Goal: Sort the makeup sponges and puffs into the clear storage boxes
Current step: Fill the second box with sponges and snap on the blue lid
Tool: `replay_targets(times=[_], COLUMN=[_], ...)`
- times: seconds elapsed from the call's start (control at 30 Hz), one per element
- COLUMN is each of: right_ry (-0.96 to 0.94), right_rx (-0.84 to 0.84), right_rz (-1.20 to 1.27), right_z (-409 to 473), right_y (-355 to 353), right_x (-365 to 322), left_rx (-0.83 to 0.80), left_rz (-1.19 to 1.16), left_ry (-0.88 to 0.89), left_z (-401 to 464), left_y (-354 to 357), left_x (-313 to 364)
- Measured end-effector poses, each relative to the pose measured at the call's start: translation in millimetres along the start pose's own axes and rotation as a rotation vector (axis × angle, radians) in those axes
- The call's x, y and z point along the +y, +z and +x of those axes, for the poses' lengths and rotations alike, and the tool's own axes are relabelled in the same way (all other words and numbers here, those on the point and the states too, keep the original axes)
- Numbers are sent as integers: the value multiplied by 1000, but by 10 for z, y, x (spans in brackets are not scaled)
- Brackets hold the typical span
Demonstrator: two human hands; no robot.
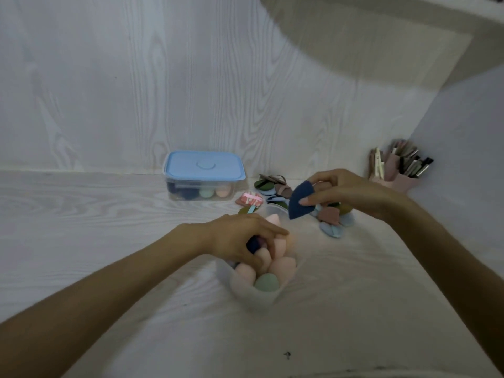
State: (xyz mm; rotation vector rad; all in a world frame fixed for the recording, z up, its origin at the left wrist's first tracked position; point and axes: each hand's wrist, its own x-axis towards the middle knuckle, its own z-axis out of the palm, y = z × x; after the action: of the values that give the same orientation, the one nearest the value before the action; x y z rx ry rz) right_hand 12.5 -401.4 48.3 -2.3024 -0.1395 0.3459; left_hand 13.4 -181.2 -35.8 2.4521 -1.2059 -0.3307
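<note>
Nearest: 1 open clear box (246,291) on the white worktop (109,214), packed w/ egg-shaped sponges. 1 green sponge (266,282) at the near end, approx 5 pink sponges (281,266) behind it; exact count unclear, some are hidden under the hand. Left hand (240,238) is down in the box, fingers (275,231) curled over the pile, gripping 1 dark blue sponge (253,244) just under the knuckles, w/ pink ones touching the fingertips.

Just beyond and right of those fingers: right hand (346,190) is up off the worktop, thumb and fingers pinching 1 navy wedge-shaped puff (300,201), which hangs over the far rim of the box.

Under and behind the right hand: a loose heap of flat puffs (331,216) on the worktop, in green, brown, light blue, pink; too overlapped to count.

Farther, left of both hands: 1 clear box w/ blue lid (203,174), closed, against the wall. Through its side, 1 green, 1 peach and some dark sponges show.

Far right corner: 1 pink holder (395,181) full of brushes and pens.
</note>
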Motion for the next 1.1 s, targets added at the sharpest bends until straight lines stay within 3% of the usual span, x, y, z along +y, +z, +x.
replay_targets(times=[0.1,0.23,0.4,0.53,0.8,0.9,1.1], right_ry=[109,174,224,249,195,197,209], right_rx=[-41,102,74,4,133,134,74], right_rz=[-156,-546,-718,-684,-591,-598,-651], right_z=[-202,-239,-92,-16,-64,-79,-146], right_y=[199,367,452,583,633,626,634], right_x=[-52,-50,-177,-182,-38,-70,-162], left_rx=[5,2,-3,21,202,304,250], left_rz=[17,27,27,-14,-205,-56,278], left_ry=[-9,-14,-3,1,-67,-39,11], left_z=[-2,-12,14,15,-133,-219,-349], left_y=[-2,5,13,20,-14,-21,26], left_x=[42,32,13,-33,52,279,376])
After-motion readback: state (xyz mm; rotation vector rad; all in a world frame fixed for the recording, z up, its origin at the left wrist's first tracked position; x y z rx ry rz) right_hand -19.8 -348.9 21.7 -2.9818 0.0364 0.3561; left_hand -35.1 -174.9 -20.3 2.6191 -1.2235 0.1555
